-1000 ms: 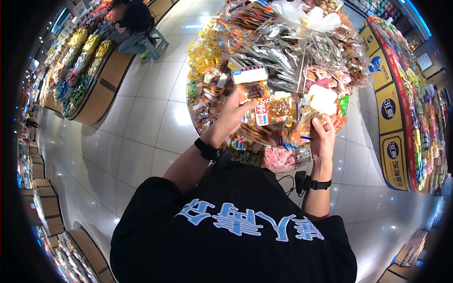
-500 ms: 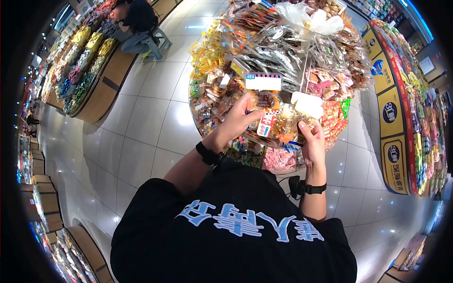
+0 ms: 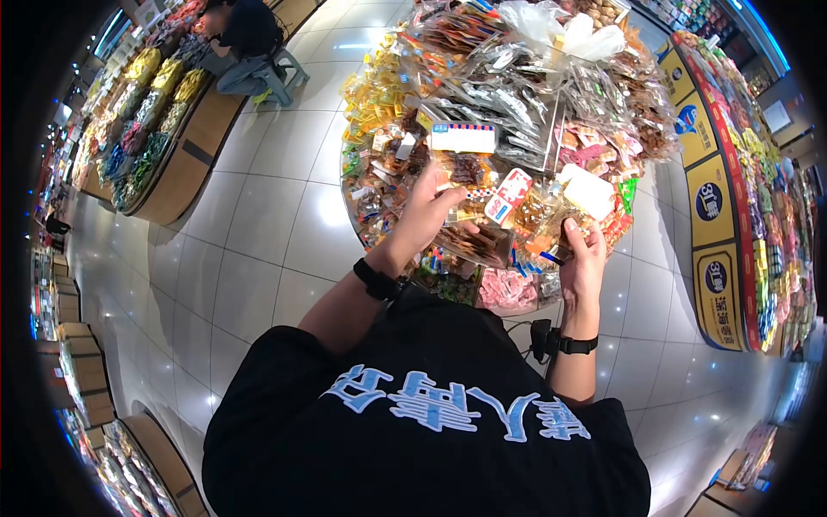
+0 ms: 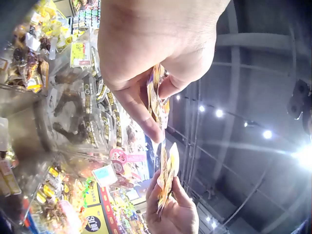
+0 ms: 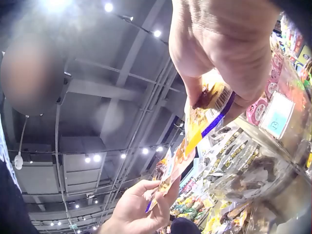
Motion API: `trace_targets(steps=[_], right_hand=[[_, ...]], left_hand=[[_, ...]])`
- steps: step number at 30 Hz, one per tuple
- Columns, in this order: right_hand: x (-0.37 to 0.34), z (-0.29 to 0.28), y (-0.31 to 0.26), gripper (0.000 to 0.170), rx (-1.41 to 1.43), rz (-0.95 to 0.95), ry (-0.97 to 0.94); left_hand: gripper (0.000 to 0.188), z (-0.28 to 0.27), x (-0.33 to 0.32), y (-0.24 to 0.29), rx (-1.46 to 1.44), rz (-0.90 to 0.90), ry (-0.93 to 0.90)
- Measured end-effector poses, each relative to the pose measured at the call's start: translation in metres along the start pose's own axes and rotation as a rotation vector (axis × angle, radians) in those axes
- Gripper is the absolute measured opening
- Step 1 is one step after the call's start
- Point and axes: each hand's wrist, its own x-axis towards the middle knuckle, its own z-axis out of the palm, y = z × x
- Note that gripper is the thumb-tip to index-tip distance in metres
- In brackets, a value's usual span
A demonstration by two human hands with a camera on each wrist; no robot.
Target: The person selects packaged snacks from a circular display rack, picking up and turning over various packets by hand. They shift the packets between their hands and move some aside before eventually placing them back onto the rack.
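Observation:
My left hand [image 3: 422,211] pinches clear snack packets by their left side, thumb on top. One has dark brown food [image 3: 469,166] under a white header card [image 3: 463,138] edged in red and blue. Another, with a red-and-white label [image 3: 509,196], lies tilted between the hands. My right hand [image 3: 586,258] pinches the lower right of a clear packet of amber-brown food [image 3: 551,226] with a white patch [image 3: 588,191] at its top. In the right wrist view this packet [image 5: 207,112] shows a barcode and a yellow-and-blue edge. The left wrist view shows the packets edge-on.
A round display [image 3: 508,95] heaped with bagged snacks stands directly in front, with clear dividers and pink packets [image 3: 510,288] on a lower tier. Yellow-fronted shelving [image 3: 713,202] lines the right. At upper left, a person [image 3: 245,39] sits on a stool [image 3: 280,82] beside another counter.
My right hand came in toward the left, then drew back right with its packet. The red-and-white label has turned from nearly upright to a clear slant. My left hand shifted only slightly.

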Motion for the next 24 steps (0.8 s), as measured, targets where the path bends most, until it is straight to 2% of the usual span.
trace_targets(steps=[4, 6, 9, 10, 11, 13, 14, 18, 24], right_hand=[[0.001, -0.002, 0.003, 0.032, 0.024, -0.055, 0.049], [0.002, 0.001, 0.007, 0.034, 0.018, -0.128, 0.112], [-0.003, 0.009, 0.016, 0.026, -0.277, -0.405, 0.159], [-0.004, 0.018, 0.012, 0.021, -0.345, -0.567, -0.040], [-0.002, 0.017, 0.014, 0.022, -0.637, -0.820, -0.143], [-0.008, 0.039, -0.002, 0.029, -1.003, -0.947, -0.383], [-0.012, 0.045, 0.001, 0.031, -1.029, -0.932, -0.412], [-0.019, 0.052, 0.001, 0.032, -1.085, -0.917, -0.490], [-0.021, 0.050, -0.009, 0.029, -1.160, -0.882, -0.673]], left_hand=[[0.050, -0.003, 0.001, -0.001, 0.018, 0.004, 0.132], [0.050, -0.003, 0.002, -0.001, 0.063, 0.023, 0.119], [0.049, 0.001, -0.001, -0.003, 0.054, -0.007, 0.062], [0.048, 0.003, -0.001, -0.004, 0.038, -0.028, 0.035], [0.048, 0.003, 0.001, -0.012, 0.070, 0.035, 0.027], [0.048, 0.001, 0.006, -0.027, 0.134, 0.162, 0.007], [0.047, -0.001, 0.003, -0.026, 0.001, 0.022, 0.011], [0.045, 0.008, -0.002, 0.002, -0.308, -0.149, -0.025], [0.046, -0.007, 0.002, -0.011, -0.003, -0.063, -0.062]])
